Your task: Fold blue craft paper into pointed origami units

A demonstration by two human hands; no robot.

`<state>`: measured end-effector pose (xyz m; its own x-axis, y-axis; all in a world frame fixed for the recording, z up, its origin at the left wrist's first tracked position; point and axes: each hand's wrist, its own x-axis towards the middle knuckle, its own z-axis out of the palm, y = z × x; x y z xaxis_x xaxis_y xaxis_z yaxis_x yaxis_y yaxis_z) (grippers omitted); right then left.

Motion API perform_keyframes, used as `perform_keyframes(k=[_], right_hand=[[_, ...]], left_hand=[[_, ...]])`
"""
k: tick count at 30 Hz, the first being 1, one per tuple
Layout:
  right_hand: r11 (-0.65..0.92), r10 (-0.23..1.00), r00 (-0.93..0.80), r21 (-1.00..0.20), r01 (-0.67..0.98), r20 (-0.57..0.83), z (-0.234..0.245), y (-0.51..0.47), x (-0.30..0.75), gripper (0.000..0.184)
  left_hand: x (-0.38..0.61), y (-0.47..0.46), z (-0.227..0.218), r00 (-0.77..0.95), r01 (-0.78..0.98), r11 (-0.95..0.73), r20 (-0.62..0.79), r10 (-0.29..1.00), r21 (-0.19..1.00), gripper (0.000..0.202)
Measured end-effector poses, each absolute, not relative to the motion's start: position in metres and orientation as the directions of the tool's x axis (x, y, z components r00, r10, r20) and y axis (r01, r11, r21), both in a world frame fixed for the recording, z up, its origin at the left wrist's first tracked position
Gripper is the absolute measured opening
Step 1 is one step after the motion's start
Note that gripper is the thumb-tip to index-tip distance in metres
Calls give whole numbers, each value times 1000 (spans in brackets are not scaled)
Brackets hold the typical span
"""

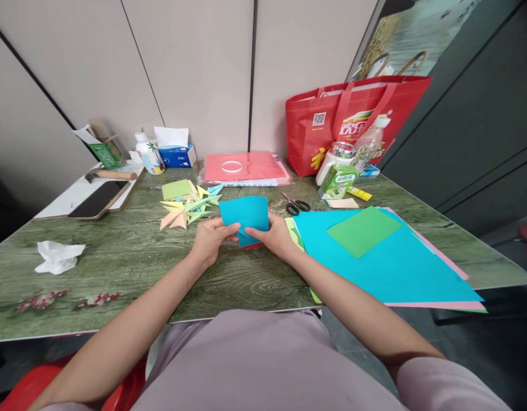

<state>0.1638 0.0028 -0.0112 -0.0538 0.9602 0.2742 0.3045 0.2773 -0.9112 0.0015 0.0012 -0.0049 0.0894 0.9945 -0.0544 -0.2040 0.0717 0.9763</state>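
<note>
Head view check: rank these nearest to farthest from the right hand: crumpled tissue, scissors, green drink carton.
1. Scissors: just beyond the right hand, slightly to its right.
2. Green drink carton: farther back, to the right of the scissors.
3. Crumpled tissue: far over on the left side.

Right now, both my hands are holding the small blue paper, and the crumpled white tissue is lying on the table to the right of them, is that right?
Not quite: the head view shows the crumpled white tissue on the table to the left of your hands. Your left hand and right hand do hold the small blue paper.
</note>
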Motion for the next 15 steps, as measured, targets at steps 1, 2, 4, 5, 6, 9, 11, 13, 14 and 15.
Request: perform_keyframes(k=[1, 2, 4, 5, 6, 9, 11, 13, 14, 15], right_hand=[[306, 950, -53, -888, 344, 307, -12, 3, 163, 29], [332, 940, -56, -863, 381, 337, -13, 3, 162, 27], [363, 926, -66, -831, 422, 371, -16, 3, 160, 26], [364, 926, -74, -829, 424, 369, -17, 3, 159, 27], [357, 930, -80, -835, 419, 358, -19, 4, 158, 29], [334, 941, -91, -861, 383, 325, -21, 4, 155, 37], [330, 943, -92, -873, 360, 319, -21, 4, 154, 40], [323, 946, -102, -884, 336, 307, -21, 4, 153, 35], [316, 949, -109, -891, 325, 296, -20, 4, 153, 32], [309, 951, -115, -897, 315, 287, -20, 4, 152, 29]], left_hand=[[2, 1, -6, 89, -213, 75, -57, 994, 974, 28], [2, 1, -7, 88, -223, 78, -60, 994, 972, 28], [3, 1, -8, 81, -243, 79, -61, 995, 967, 31], [4, 1, -9, 77, -251, 79, -61, 995, 965, 32], [5, 0, -9, 75, -257, 79, -61, 995, 963, 32], [7, -2, -8, 90, -268, 79, -56, 994, 960, 32], [8, -3, -7, 98, -266, 73, -49, 994, 961, 30], [9, -4, -7, 94, -257, 66, -43, 995, 964, 28], [10, -4, -7, 91, -251, 62, -40, 995, 966, 27], [10, -4, -7, 90, -247, 59, -37, 995, 967, 26]])
